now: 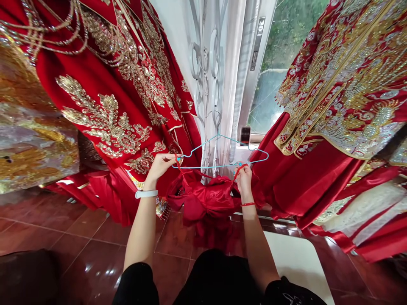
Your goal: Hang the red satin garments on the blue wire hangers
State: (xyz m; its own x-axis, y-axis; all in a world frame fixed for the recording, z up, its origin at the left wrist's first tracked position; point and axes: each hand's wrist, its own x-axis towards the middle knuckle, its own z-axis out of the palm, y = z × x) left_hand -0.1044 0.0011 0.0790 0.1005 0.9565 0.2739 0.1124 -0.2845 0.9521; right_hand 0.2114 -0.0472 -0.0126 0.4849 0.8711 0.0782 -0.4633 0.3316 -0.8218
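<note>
Left to right, and what a display! At the far left hangs a gold-and-silver brocade garment, then a deep red robe with gold sequin embroidery. Now the 2 hands! The left hand, white wristband on its wrist, is almost closed, pinching a thin red satin strap at the left tip of a light-blue wire coat hanger. Beneath them bulges a bunched red satin garment, above a glossy dark red tile floor. The right hand, red string bracelet at the wrist, is just as tightly pinched on a second red satin strap, right at the hanger's lower bar. That hanger lies nearly level, its long axis running left to right across both hands, and its hook sits nearer the right hand, against a white scrolled iron grille. Behind it falls a sheer white curtain. On the window frame, a dark plate may read 3D, but it's too blurred to be sure! Far right, a red robe with gold-and-silver embroidery.
</note>
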